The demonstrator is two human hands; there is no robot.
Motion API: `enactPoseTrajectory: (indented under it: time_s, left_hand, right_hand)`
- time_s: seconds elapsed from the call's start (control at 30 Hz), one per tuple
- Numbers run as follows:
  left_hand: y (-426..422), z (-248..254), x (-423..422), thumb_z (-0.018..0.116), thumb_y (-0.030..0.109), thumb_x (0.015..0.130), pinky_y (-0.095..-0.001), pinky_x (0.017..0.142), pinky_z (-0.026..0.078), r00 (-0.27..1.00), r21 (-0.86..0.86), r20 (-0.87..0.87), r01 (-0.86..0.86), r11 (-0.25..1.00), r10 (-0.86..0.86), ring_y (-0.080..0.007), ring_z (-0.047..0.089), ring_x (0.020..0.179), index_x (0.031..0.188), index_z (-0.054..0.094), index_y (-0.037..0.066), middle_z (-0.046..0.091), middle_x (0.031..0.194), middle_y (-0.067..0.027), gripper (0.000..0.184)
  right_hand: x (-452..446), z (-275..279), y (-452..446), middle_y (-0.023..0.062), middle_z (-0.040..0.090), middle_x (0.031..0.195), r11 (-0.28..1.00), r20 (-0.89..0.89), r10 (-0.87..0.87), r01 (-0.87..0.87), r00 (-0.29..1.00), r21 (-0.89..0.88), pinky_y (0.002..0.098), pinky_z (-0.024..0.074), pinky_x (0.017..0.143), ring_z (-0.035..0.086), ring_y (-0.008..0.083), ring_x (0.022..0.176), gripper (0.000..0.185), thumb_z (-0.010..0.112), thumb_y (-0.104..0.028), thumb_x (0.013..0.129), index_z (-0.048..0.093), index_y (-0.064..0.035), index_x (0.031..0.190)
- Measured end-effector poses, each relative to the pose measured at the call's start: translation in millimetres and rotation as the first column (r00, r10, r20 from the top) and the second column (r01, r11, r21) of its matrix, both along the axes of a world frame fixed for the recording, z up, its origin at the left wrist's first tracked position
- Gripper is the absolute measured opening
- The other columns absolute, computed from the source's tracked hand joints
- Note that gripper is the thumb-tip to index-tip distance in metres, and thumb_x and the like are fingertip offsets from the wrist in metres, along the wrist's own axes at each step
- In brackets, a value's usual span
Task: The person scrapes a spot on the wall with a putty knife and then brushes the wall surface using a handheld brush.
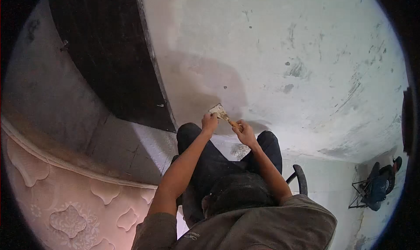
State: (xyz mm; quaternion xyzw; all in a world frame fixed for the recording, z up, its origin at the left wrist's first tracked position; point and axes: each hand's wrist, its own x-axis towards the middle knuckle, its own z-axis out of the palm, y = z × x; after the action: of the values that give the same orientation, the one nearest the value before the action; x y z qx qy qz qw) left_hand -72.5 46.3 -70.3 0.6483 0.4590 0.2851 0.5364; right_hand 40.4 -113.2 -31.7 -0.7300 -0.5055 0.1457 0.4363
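Note:
A putty knife [223,114] with a wooden handle and a blade smeared with pale material is held between both hands, in front of the lower wall. My right hand [246,133] is wrapped round its handle. My left hand [210,122] is closed at the blade end, its fingers touching the blade or the pale material on it; which of the two I cannot make out. Both hands are above my knees, close to the scuffed white wall [271,44].
A dark door [113,53] stands to the left of the wall. At the lower left lies a pink quilted mattress [78,202]. A chair armrest [300,179] is beside my right leg. Far right, a person [387,178] sits on a folding chair.

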Motion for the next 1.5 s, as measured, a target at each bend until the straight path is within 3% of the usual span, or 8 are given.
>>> enactPoseTrajectory:
  time_s: [0.4, 0.6, 0.7, 0.77, 0.87, 0.93, 1.2, 1.5]
  left_hand:
    - [-6, 13, -12, 0.046, 0.034, 0.085, -0.0466, 0.078, 0.044, 0.999, 0.013, -0.024, -0.046, 0.999, 0.046, -0.0429, 0.058, 0.089, 0.088, 0.062, -0.004, 0.061, 0.087, -0.0271, 0.041]
    - [-2, -7, -8, 0.047, 0.037, 0.086, -0.0447, 0.080, 0.044, 0.972, 0.197, -0.170, -0.127, 0.972, 0.161, -0.0419, 0.058, 0.091, 0.098, 0.061, -0.001, 0.063, 0.091, -0.0236, 0.042]
    - [-2, -10, -17, 0.049, 0.036, 0.086, -0.0401, 0.076, 0.046, 0.951, -0.011, -0.150, -0.274, 0.962, 0.269, -0.0345, 0.063, 0.084, 0.101, 0.061, 0.000, 0.066, 0.092, -0.0189, 0.041]
    - [-18, 46, -60, 0.050, 0.030, 0.087, -0.0276, 0.062, 0.045, 0.990, -0.114, 0.106, -0.081, 0.990, 0.093, -0.0142, 0.057, 0.070, 0.099, 0.061, 0.003, 0.066, 0.092, -0.0063, 0.031]
    - [-26, 62, -89, 0.050, 0.028, 0.087, -0.0269, 0.060, 0.044, 0.993, -0.047, 0.074, -0.093, 0.995, 0.097, -0.0129, 0.056, 0.069, 0.097, 0.060, 0.003, 0.066, 0.089, -0.0056, 0.028]
    - [-34, 70, -103, 0.051, 0.027, 0.087, -0.0267, 0.061, 0.044, 0.981, -0.058, 0.128, -0.137, 0.989, 0.144, -0.0127, 0.056, 0.070, 0.096, 0.060, 0.003, 0.066, 0.088, -0.0052, 0.027]
    - [-46, 75, -161, 0.051, 0.024, 0.088, -0.0270, 0.068, 0.045, 0.957, 0.026, 0.125, -0.267, 0.963, 0.262, -0.0138, 0.057, 0.073, 0.097, 0.059, 0.003, 0.065, 0.089, -0.0066, 0.024]
    - [-56, 83, -187, 0.053, 0.018, 0.088, -0.0280, 0.067, 0.048, 0.916, 0.012, 0.204, -0.354, 0.935, 0.345, -0.0151, 0.062, 0.075, 0.091, 0.060, -0.001, 0.067, 0.083, -0.0099, 0.020]
  right_hand:
    - [4, 2, 8, 0.0209, 0.060, 0.069, 1.000, 0.024, 0.011, -0.011, 1.000, -0.022, 0.0380, 0.0458, 0.059, 0.061, 0.0327, 0.064, 0.028, 0.062, -0.023, 0.081, 0.058, 0.0023, 0.093]
    - [16, 21, 9, 0.0189, 0.056, 0.064, 0.992, -0.034, 0.118, -0.119, 0.992, -0.030, 0.0372, 0.0422, 0.055, 0.056, 0.0259, 0.057, 0.027, 0.059, -0.022, 0.083, 0.060, 0.0030, 0.092]
    - [20, 25, 17, 0.0165, 0.053, 0.060, 0.981, -0.002, 0.193, -0.193, 0.981, 0.003, 0.0361, 0.0391, 0.052, 0.051, 0.0233, 0.053, 0.025, 0.058, -0.022, 0.084, 0.060, 0.0023, 0.089]
    - [-5, 36, 27, 0.0165, 0.052, 0.059, 0.970, 0.043, 0.235, -0.237, 0.971, 0.047, 0.0360, 0.0385, 0.051, 0.049, 0.0231, 0.051, 0.025, 0.057, -0.022, 0.085, 0.060, 0.0030, 0.085]
    - [-9, 59, 40, 0.0208, 0.055, 0.060, 0.970, 0.052, 0.243, -0.243, 0.969, -0.018, 0.0424, 0.0409, 0.052, 0.056, 0.0360, 0.055, 0.029, 0.057, -0.025, 0.085, 0.061, 0.0020, 0.078]
    - [3, 64, 56, 0.0230, 0.054, 0.059, 0.991, 0.267, 0.102, -0.121, 0.958, 0.055, 0.0455, 0.0412, 0.051, 0.055, 0.0395, 0.056, 0.031, 0.056, -0.027, 0.085, 0.061, 0.0009, 0.072]
    - [30, 188, 122, 0.0256, 0.057, 0.063, 0.967, 0.485, -0.011, -0.115, 0.874, 0.229, 0.0479, 0.0468, 0.059, 0.057, 0.0428, 0.060, 0.035, 0.059, -0.025, 0.083, 0.060, 0.0044, 0.065]
    - [7, 218, 176, 0.0274, 0.055, 0.065, 0.928, 0.672, 0.198, -0.357, 0.713, 0.105, 0.0471, 0.0467, 0.061, 0.057, 0.0432, 0.064, 0.030, 0.058, -0.018, 0.079, 0.057, 0.0073, 0.063]
